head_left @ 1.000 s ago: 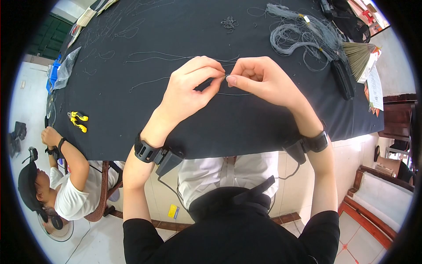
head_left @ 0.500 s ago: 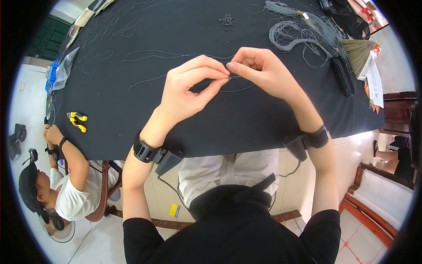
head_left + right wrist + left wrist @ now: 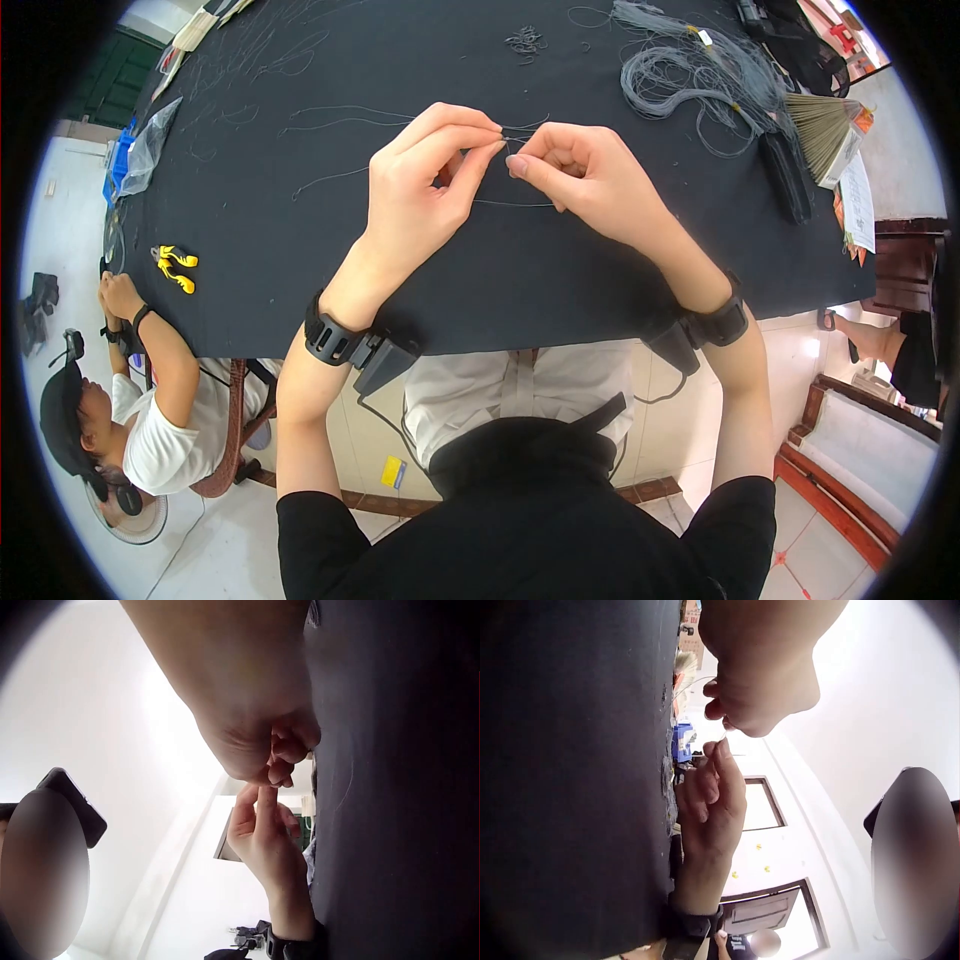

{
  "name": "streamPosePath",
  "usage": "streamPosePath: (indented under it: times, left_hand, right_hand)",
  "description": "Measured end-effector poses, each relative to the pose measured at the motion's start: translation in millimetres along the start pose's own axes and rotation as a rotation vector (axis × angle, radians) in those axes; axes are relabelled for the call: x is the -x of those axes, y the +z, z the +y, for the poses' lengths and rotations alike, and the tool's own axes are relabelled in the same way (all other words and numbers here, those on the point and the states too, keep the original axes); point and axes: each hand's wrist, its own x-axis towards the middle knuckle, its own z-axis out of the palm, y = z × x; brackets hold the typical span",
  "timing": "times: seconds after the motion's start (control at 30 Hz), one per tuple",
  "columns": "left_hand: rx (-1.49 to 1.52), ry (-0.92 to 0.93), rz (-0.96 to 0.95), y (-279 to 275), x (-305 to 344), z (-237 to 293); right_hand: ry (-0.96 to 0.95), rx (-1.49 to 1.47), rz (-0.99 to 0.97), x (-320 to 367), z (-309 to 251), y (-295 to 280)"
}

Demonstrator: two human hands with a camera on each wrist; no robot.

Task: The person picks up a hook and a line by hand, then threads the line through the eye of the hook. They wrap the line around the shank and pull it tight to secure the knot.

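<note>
Above the black cloth, my left hand pinches a thin grey line between thumb and fingertips in the head view. Just to its right, my right hand has thumb and forefinger together on a thin strand coming from the same spot, its other fingers curled in. A small gap separates the two hands' fingertips. More strands run out to the left of the left hand, and one passes below both hands. In the left wrist view a fine line shows by the fingertips of the right hand. The knot or join itself is too small to tell.
Small dark hooks or rings lie in a pile at the back. A grey line bundle, a black case and a fanned stack are at the right. Yellow-handled pliers lie left; another person sits beyond.
My left hand has moved slightly up and left from the right hand, whose fingertips now sit a little lower. A gap with strands shows between them.
</note>
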Motion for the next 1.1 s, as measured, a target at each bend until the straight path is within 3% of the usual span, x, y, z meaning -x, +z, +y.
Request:
streamPosePath:
  times: [0.13, 0.33, 0.43, 0.77, 1.1]
  left_hand:
    - [-0.074, 0.053, -0.012, -0.4, -0.3, -1.3]
    - [-0.118, 0.145, -0.062, 2.2, 1.3, -6.1]
    - [-0.122, 0.151, -0.115, 1.1, 1.2, -3.9]
    - [-0.029, 0.141, -0.158, 5.2, 3.8, -2.7]
    - [0.041, 0.111, -0.150, 6.1, 3.9, 1.5]
  right_hand:
    - [0.026, 0.032, 0.018, 3.6, -6.6, 3.1]
    - [-0.084, 0.092, 0.020, 5.7, -7.4, 0.5]
    - [-0.092, -0.056, 0.028, 4.0, -2.1, 0.0]
    - [-0.073, -0.140, -0.129, 0.2, 0.4, -9.2]
    - [0.149, -0.303, -0.073, -2.0, -1.2, -15.1]
